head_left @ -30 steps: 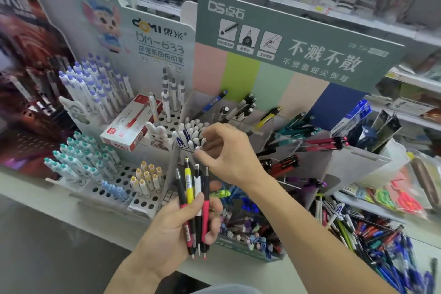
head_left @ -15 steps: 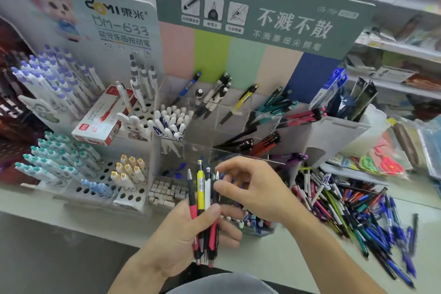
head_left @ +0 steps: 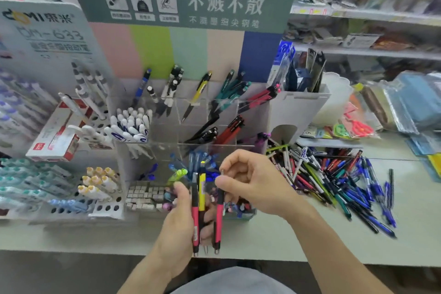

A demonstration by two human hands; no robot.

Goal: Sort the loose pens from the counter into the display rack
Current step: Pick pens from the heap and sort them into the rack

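right now, in the head view, your left hand (head_left: 177, 227) sits at lower centre of the frame, fingers curled round a small bunch of pens (head_left: 202, 212) held upright: two red-and-black ones with a yellow one between them. your right hand (head_left: 250, 186), just right of centre, pinches the top of the rightmost red pen (head_left: 219, 212) between thumb and forefinger, so both hands are clamped on pens. behind them, through the middle of the frame, stands the display rack (head_left: 191, 112) with clear compartments, pens leaning in it sorted by colour: blue, black-and-white, yellow, teal, red, black. the loose pens (head_left: 334, 179) lie in a jumbled heap on the pale counter (head_left: 274, 241) at the right of the frame, mostly blue, some red, green and black. at the left, a red-and-white box (head_left: 57, 136) rests on a white rack (head_left: 100, 210) of capped pens.
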